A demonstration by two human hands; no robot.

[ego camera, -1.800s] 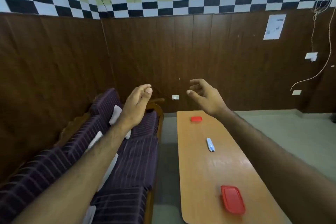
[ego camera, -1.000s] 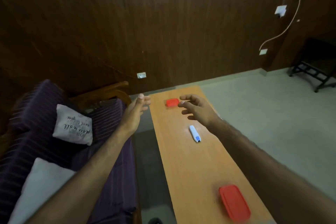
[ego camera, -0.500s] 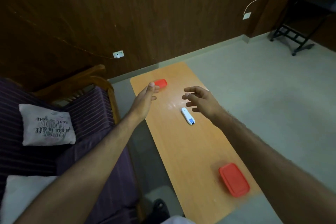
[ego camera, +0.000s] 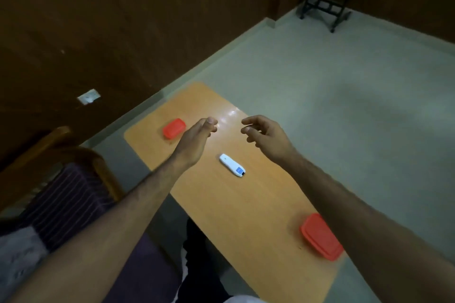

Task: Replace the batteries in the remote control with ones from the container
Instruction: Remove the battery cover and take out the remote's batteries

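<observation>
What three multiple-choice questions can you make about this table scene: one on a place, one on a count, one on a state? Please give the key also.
1. Where does the white remote lie?
A. on the sofa
B. on the table, between the two forearms
C. on the floor

2. How many red containers are on the table?
A. one
B. two
C. four

3. What do the hands hold?
A. nothing
B. the remote
C. a lid

Key: 1 B, it rests mid-table; 2 B, one far, one near; 3 A, left hand and right hand hover empty.

Glossy wooden table [ego camera: 236, 204], plastic remote [ego camera: 231, 164], red plastic containers [ego camera: 320, 236].
</observation>
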